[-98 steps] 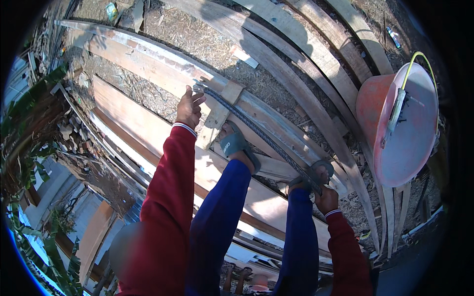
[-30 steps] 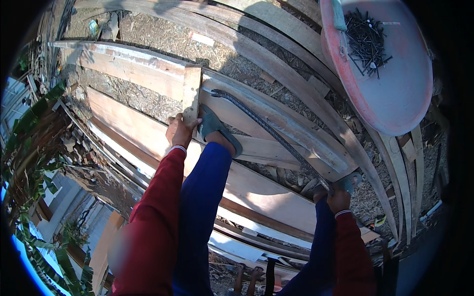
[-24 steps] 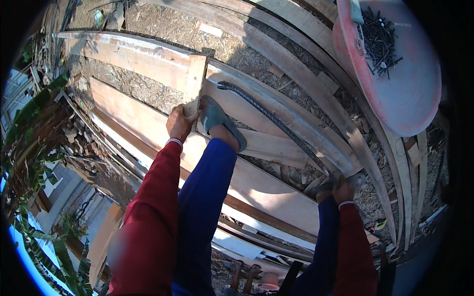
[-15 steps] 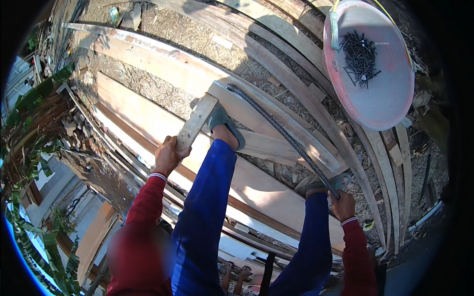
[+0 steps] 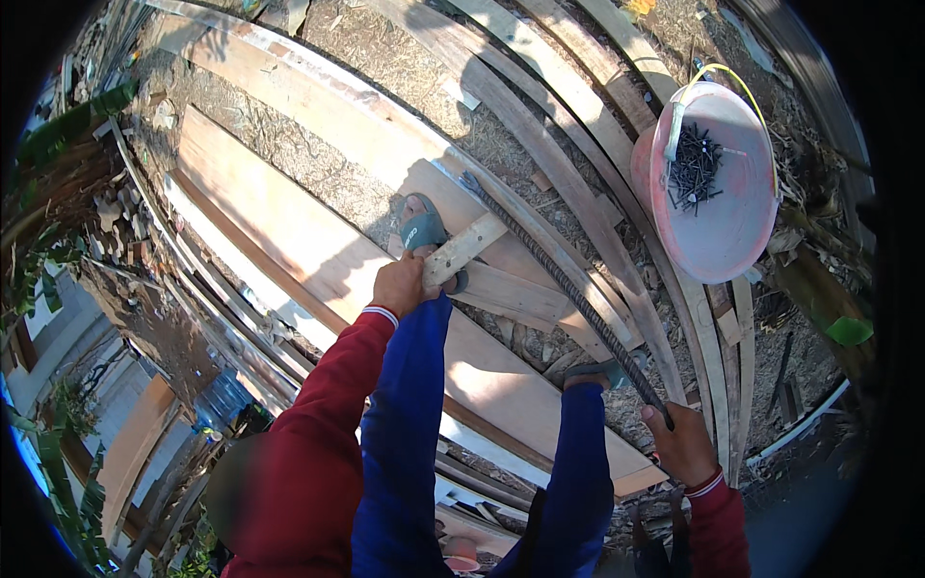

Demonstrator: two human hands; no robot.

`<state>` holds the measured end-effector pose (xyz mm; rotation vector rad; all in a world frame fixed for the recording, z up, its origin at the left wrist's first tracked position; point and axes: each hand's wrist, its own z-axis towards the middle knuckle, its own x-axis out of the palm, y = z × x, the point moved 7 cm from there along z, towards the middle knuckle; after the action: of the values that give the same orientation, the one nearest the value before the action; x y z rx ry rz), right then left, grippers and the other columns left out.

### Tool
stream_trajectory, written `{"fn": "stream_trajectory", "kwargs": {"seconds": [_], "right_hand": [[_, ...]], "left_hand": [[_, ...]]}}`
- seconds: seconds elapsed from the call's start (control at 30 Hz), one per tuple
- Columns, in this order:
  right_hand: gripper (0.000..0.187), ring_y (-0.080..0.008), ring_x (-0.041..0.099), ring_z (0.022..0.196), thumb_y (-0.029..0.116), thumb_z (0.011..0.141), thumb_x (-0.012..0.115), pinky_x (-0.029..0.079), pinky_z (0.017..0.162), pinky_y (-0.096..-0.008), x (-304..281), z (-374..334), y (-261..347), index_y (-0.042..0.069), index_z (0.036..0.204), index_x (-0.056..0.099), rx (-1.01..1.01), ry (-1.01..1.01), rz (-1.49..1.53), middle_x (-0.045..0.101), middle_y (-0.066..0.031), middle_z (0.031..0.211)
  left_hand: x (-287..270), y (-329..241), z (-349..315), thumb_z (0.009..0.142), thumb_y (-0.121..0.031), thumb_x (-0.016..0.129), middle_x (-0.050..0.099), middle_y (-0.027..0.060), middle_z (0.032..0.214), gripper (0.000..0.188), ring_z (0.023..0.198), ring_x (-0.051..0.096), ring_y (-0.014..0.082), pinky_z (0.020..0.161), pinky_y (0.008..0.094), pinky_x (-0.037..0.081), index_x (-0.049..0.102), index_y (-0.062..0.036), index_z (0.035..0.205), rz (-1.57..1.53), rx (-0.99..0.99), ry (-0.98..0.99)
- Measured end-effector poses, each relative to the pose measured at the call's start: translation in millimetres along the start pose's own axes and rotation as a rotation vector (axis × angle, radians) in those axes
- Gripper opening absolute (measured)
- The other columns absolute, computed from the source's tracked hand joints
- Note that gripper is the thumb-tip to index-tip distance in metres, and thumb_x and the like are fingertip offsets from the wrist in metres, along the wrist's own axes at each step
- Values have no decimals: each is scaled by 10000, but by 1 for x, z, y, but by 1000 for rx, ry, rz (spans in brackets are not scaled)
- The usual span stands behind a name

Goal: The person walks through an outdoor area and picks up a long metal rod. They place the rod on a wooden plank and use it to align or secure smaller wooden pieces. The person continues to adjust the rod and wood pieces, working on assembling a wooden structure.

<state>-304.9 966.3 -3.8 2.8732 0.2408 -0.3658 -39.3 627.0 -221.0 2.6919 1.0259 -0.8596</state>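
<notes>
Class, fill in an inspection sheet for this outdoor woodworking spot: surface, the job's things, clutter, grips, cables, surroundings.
Surface: long wooden planks laid on dirt.
Job's things: short wooden batten; ribbed steel bar lying across the planks.
Clutter: pink bucket holding dark nails; wood scraps.
Grips: left hand closed on the batten's end; right hand closed on the bar's end.
Cables: nothing seen.
Surroundings: green leaves at the left edge; a sandalled foot beside the batten.

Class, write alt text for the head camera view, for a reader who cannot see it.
A person standing on wooden planks grips a short wooden block in the left hand and a long ribbed steel bar in the right hand. A pink bucket holding dark nails sits on the ground to the right.
</notes>
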Motion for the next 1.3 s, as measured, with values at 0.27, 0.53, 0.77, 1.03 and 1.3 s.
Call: {"fn": "stream_trajectory", "kwargs": {"seconds": [0.27, 0.53, 0.77, 1.03, 1.3], "right_hand": [[612, -427, 582, 641, 479, 994, 482, 434, 631, -497, -8, 17, -2, -64, 737, 599, -179, 29, -68, 582, -259, 666], [568, -404, 633, 672, 441, 1004, 460, 468, 668, -493, -28, 22, -1, -47, 800, 668, -178, 61, -135, 634, -221, 672], [499, -391, 584, 607, 395, 1015, 478, 427, 598, -467, -6, 8, 6, -31, 788, 606, -126, 5, -103, 577, -229, 640], [439, -424, 540, 550, 340, 1009, 523, 378, 520, -475, 1, -21, 45, -25, 764, 541, -25, 3, -74, 517, -217, 579], [478, -473, 581, 564, 409, 993, 524, 423, 518, -541, 46, -1, 7, 7, 735, 538, 51, -156, -298, 568, -253, 580]], "left_hand": [[-22, -38, -23, 688, -392, 811, 667, 171, 1037, 442, 885, 703, 313, 751, 401, 583, 715, -39, 937, -9, -139, -152], [-29, -56, -16, 720, -368, 824, 679, 144, 1046, 401, 895, 706, 301, 754, 393, 578, 713, -59, 951, 75, -168, -207], [19, -13, -1, 763, -440, 760, 614, 134, 1099, 558, 839, 688, 338, 714, 435, 569, 609, -37, 1119, -101, -124, -277], [32, -29, 41, 752, -440, 782, 606, 129, 1092, 610, 887, 685, 323, 731, 423, 566, 592, -34, 1165, -298, -137, -236], [44, -21, 46, 792, -457, 740, 593, 129, 1104, 579, 877, 685, 321, 718, 431, 569, 593, -62, 1188, -314, -192, -292]]}}
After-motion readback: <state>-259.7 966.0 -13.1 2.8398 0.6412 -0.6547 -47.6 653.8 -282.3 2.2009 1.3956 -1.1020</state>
